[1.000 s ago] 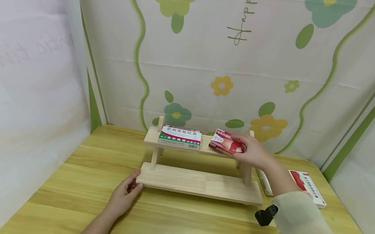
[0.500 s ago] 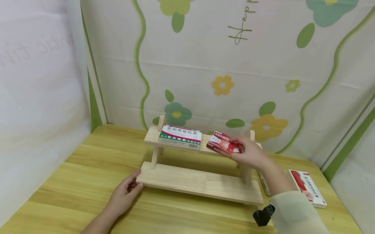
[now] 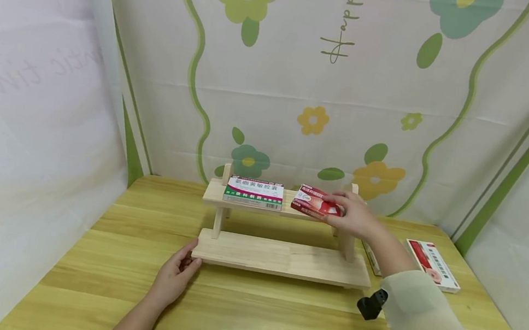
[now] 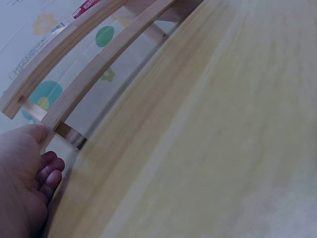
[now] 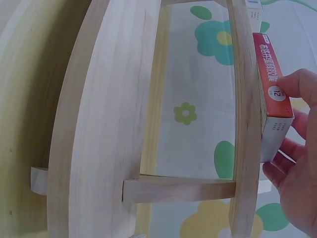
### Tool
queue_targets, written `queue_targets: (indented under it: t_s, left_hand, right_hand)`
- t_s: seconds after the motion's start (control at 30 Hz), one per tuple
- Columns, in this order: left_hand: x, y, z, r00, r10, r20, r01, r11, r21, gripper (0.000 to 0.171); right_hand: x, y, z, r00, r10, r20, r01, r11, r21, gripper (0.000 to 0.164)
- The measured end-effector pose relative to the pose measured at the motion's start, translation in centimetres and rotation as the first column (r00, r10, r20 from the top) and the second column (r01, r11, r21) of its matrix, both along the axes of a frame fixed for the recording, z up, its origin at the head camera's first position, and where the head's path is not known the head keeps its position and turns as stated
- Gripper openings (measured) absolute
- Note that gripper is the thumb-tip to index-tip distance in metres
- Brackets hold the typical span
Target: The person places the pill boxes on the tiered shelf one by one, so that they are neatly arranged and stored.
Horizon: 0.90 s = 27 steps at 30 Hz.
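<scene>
A two-tier wooden shelf [image 3: 283, 257] stands on the table. My right hand [image 3: 356, 216] pinches a red and white medicine box [image 3: 310, 201] at its right end, over the right part of the upper tier. In the right wrist view the thumb lies on the red face of this medicine box [image 5: 272, 74] and the fingers are behind it. To its left, a white, green and magenta medicine box [image 3: 254, 193] lies on the upper tier. My left hand [image 3: 173, 277] grips the left end of the lower tier; in the left wrist view the thumb touches the plank end [image 4: 54, 119].
Right of the shelf, a white and red medicine box [image 3: 435, 267] lies on the wooden table [image 3: 275, 320]. Another box [image 3: 372, 257] is mostly hidden behind the right forearm. A flower-patterned cloth [image 3: 275, 78] hangs behind, with cloth on both sides.
The right hand has moved the red medicine box slightly left and down on the upper tier, then stayed nearly still. The left hand and the shelf look unmoved.
</scene>
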<state>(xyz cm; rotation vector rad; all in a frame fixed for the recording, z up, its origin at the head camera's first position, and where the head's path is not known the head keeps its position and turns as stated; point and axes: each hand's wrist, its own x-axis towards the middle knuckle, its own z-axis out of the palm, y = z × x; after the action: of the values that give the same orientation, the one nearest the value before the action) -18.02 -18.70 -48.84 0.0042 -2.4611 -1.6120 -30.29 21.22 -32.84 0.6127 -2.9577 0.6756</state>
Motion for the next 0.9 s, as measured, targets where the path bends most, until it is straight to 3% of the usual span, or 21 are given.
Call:
queue_targets:
  t_s: [0.37, 0.77, 0.9]
  left_hand:
    - [0.34, 0.03, 0.33, 1.0, -0.02, 0.02, 0.02, 1.0, 0.013, 0.051]
    - [0.26, 0.16, 0.14, 1.0, -0.016, 0.014, 0.016, 1.0, 0.018, 0.051]
    - [0.19, 0.09, 0.13, 1.0, -0.011, 0.016, 0.01, 1.0, 0.024, 0.051]
  right_hand:
    - [-0.35, -0.16, -0.23, 0.998, 0.05, 0.029, -0.049, 0.997, -0.053, 0.059]
    - [-0.13, -0.11, -0.21, 1.0, 0.017, 0.023, -0.015, 0.996, -0.083, 0.061]
    - [0.07, 0.43, -0.05, 0.999, 0.021, 0.033, -0.015, 0.988, -0.151, 0.06]
